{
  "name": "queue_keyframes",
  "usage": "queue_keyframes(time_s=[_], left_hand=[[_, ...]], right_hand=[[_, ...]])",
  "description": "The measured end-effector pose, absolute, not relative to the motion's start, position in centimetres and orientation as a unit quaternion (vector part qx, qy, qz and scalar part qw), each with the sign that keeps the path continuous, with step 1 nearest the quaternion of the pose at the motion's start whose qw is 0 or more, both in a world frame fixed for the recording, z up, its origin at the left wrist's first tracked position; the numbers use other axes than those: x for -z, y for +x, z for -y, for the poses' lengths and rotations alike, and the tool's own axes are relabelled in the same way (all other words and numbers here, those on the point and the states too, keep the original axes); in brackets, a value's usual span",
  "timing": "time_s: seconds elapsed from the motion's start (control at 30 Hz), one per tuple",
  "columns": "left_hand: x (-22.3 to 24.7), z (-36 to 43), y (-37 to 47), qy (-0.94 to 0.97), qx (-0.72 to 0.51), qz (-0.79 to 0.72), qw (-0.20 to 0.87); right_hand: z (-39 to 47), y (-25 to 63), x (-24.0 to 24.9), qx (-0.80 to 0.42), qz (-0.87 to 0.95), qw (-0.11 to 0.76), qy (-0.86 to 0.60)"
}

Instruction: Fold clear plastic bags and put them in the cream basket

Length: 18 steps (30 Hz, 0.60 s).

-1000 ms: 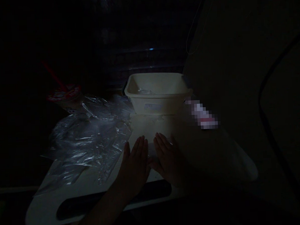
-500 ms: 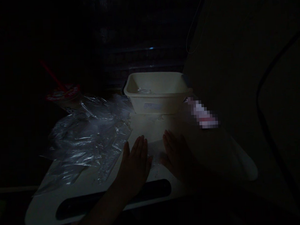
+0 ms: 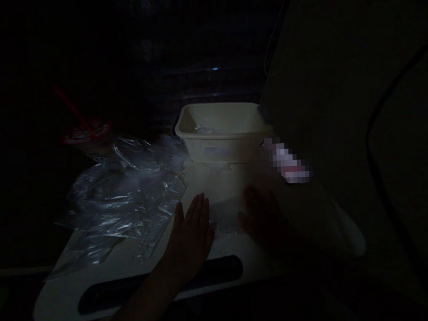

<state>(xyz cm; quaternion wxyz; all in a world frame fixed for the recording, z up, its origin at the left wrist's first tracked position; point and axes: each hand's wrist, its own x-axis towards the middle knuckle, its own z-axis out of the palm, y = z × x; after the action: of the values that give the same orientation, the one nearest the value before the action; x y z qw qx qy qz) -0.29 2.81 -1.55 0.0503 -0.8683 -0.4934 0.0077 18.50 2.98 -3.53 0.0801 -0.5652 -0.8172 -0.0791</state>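
Observation:
My left hand lies flat with its fingers stretched out, palm down, near the front of the white table. To its right is my right hand, dim in shadow, its fingers extended and low over the tabletop. Between the two hands lies a thin clear plastic piece, its edges hard to make out. A cream plastic bin with a label on its front stands beyond the hands, with something clear inside. Crumpled clear plastic bags cover the table's left side.
At the back left stands a cup with a red lid and red straw. A blurred pinkish object is right of the bin. The table's front has a dark slot. A dark cable hangs at the right.
My right hand has moved to the right, away from my left hand, showing more of the clear plastic between them. My left hand has hardly moved.

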Motion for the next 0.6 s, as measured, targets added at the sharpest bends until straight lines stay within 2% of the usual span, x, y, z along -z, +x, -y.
queue_keyframes(time_s=[0.13,0.43,0.5,0.6], left_hand=[[1.8,-2.9,-0.3,-0.87,-0.001,0.491,0.052],[1.9,-2.8,-0.6,-0.872,0.023,0.486,0.052],[2.0,-2.8,-0.6,-0.872,0.028,0.486,0.053],[1.9,-2.8,-0.6,-0.868,0.037,0.492,0.052]], right_hand=[[-3.5,19.9,2.9,0.063,0.822,0.073,-0.561],[-8.6,21.9,0.0,-0.097,0.841,0.163,-0.507],[-9.2,20.4,0.0,-0.129,0.857,0.151,-0.475],[-9.5,18.2,-0.4,-0.129,0.879,0.09,-0.45]])
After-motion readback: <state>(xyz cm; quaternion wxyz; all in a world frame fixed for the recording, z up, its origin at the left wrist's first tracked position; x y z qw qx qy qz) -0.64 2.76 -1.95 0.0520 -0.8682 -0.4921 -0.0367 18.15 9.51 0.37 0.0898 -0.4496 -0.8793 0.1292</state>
